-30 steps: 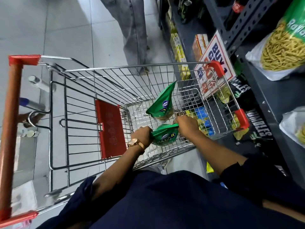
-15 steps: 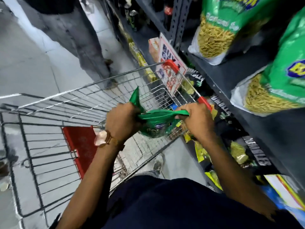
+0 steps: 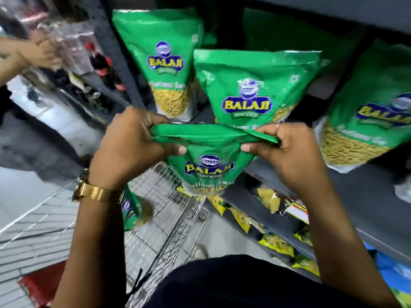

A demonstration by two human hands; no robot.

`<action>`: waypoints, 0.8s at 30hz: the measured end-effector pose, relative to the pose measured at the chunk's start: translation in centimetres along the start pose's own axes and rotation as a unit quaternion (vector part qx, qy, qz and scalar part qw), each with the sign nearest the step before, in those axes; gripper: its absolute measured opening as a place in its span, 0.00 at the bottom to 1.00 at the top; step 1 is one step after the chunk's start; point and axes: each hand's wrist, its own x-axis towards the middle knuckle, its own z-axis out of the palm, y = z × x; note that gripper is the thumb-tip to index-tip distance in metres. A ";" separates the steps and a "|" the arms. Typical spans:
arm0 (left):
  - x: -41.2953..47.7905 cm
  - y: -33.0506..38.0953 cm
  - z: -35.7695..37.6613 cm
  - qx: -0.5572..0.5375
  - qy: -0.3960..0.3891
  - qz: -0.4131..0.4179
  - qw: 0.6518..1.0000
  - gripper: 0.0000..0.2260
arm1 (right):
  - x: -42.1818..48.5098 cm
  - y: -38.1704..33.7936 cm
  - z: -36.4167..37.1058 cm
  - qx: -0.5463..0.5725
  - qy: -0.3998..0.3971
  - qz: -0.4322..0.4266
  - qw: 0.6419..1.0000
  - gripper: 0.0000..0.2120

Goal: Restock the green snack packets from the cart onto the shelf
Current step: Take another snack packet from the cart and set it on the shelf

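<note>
Here, left hand (image 3: 131, 147) and right hand (image 3: 289, 152) grip one green packet (image 3: 209, 161) before the grey shelf (image 3: 367, 196); its lower edge blurs.

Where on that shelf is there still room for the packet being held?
Bare grey shelf shows in front, below the right standing packet, and a narrow gap between it and the middle packet. The left packet and the middle one crowd together.

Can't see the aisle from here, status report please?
Left hand and right hand grip one green packet by its top, level with shelf. Second packet under left wrist. Nothing blocking.
</note>
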 end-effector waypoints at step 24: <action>8.1 17.1 20.7 -0.451 -0.061 0.133 0.881 0.11 | -7.2 11.3 -14.7 0.079 0.399 0.074 0.910 0.16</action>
